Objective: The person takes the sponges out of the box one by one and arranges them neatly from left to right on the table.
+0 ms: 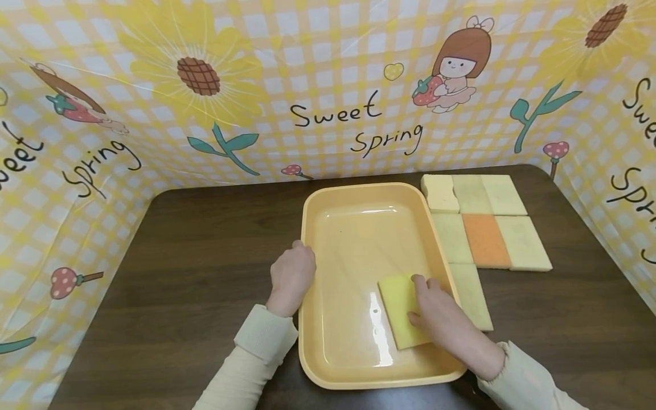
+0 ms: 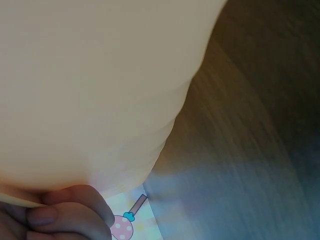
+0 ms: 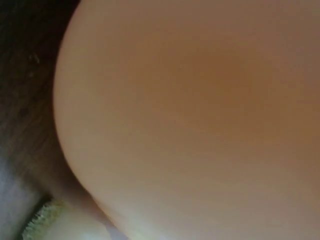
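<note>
A pale yellow-orange tray [image 1: 314, 285] stands on the dark table, its long sides running away from me. My left hand [image 1: 292, 278] grips the tray's left rim, and the left wrist view has its curled fingers [image 2: 75, 215] beside the tray's outer wall [image 2: 100, 90]. Inside the tray, towards the near right corner, is a flat yellow sponge [image 1: 396, 316]. My right hand [image 1: 443, 319] reaches over the right rim and holds this sponge by its right part, fingers bent and thumb against it. The hand hides the sponge's right edge. The tray's blurred wall [image 3: 190, 125] fills most of the right wrist view.
Right of the tray lie several flat pale green sponges [image 1: 523, 242], an orange sponge [image 1: 487, 240] and a cream sponge with wavy sides [image 1: 441, 192], edge to edge. A yellow checked cloth [image 1: 338, 68] hangs behind and at both sides of the wooden table [image 1: 205, 245].
</note>
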A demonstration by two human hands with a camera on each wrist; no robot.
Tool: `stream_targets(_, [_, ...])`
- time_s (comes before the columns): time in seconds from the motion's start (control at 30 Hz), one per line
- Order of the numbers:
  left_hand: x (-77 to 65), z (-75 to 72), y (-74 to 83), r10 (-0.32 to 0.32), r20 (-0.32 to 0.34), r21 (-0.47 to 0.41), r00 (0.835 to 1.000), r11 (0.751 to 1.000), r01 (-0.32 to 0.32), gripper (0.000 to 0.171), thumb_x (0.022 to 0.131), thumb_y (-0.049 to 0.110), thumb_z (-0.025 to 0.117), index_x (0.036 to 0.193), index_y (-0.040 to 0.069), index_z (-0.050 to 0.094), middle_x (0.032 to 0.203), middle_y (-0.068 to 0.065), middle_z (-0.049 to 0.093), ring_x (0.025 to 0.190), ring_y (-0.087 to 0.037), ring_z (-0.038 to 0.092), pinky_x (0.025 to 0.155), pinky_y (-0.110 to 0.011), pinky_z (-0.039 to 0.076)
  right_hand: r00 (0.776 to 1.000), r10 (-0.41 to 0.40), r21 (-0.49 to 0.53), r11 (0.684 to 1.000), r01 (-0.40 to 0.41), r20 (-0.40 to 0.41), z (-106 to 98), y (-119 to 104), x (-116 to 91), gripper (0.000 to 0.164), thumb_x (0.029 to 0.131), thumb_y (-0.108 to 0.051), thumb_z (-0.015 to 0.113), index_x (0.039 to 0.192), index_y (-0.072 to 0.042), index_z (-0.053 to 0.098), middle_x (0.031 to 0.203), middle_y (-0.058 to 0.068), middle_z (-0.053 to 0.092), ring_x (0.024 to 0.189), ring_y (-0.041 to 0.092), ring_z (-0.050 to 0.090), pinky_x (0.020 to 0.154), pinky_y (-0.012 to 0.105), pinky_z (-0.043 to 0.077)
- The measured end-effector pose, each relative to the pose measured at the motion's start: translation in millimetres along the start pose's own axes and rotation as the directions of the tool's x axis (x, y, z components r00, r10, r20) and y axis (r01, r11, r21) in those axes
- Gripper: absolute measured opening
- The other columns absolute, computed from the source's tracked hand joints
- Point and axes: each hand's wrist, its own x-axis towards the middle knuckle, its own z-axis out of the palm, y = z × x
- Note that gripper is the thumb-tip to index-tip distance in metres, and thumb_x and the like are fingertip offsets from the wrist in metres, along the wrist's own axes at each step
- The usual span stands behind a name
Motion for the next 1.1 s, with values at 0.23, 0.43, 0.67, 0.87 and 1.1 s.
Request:
stream_targets(0.23, [0.5,-0.2,0.5,0.012,0.014,0.027,1.0,1.0,-0.012,0.029,0.1,0.018,0.04,0.083,-0.002,0.053,0.065,-0.016,0.058,0.056,-0.03,0.063,0.047,-0.045,0.05,0.998,-0.05,-0.008,0.999,0.05,-0.024,-0.9,1.1,1.3,0.062,0.073,-0.005,0.076,0.121,0.016,0.043,0.094,0.029,0.06,0.078,0.031,0.06,0.07,0.043,0.05])
stream_targets(0.43, [-0.1,-1.9,1.0,0.009,0.013,0.017,1.0,1.0,-0.01,0.03,0.101,0.018,0.039,0.084,-0.002,0.054,0.064,-0.016,0.058,0.055,-0.03,0.062,0.047,-0.045,0.049,0.997,-0.065,-0.001,0.998,0.065,-0.032,-2.9,-0.2,0.4,0.067,0.074,-0.004,0.076,0.125,0.019,0.04,0.102,0.034,0.062,0.091,0.04,0.063,0.08,0.047,0.051])
stream_targets(0.67, [1.2,-0.4,1.0,0.021,0.021,0.03,1.0,0.999,-0.021,0.029,0.101,0.018,0.04,0.084,-0.002,0.054,0.066,-0.015,0.057,0.055,-0.029,0.062,0.047,-0.044,0.05,0.999,-0.033,0.051,0.998,0.033,-0.001,-5.4,-0.9,0.5,0.071,0.075,-0.005,0.076,0.13,0.021,0.038,0.117,0.038,0.055,0.106,0.046,0.058,0.09,0.051,0.048])
stream_targets(0.87, [0.8,-0.8,0.1,0.008,0.01,0.004,1.0,1.0,-0.008,0.031,0.101,0.019,0.039,0.084,-0.003,0.054,0.063,-0.016,0.058,0.054,-0.029,0.061,0.046,-0.043,0.049,1.0,-0.011,0.105,0.994,0.01,0.009,-8.1,-2.6,2.2,0.073,0.073,-0.007,0.076,0.131,0.017,0.04,0.12,0.034,0.056,0.108,0.045,0.057,0.091,0.052,0.047])
stream_targets(1.1, [0.5,-1.5,0.2,-0.013,0.032,-0.013,0.999,1.0,0.013,0.031,0.101,0.02,0.039,0.086,-0.003,0.054,0.065,-0.017,0.06,0.056,-0.03,0.062,0.048,-0.044,0.049,0.999,-0.005,0.154,0.988,0.01,-0.032,-8.0,-4.4,2.8,0.073,0.07,-0.01,0.079,0.132,0.01,0.044,0.113,0.023,0.062,0.1,0.035,0.06,0.086,0.049,0.049])
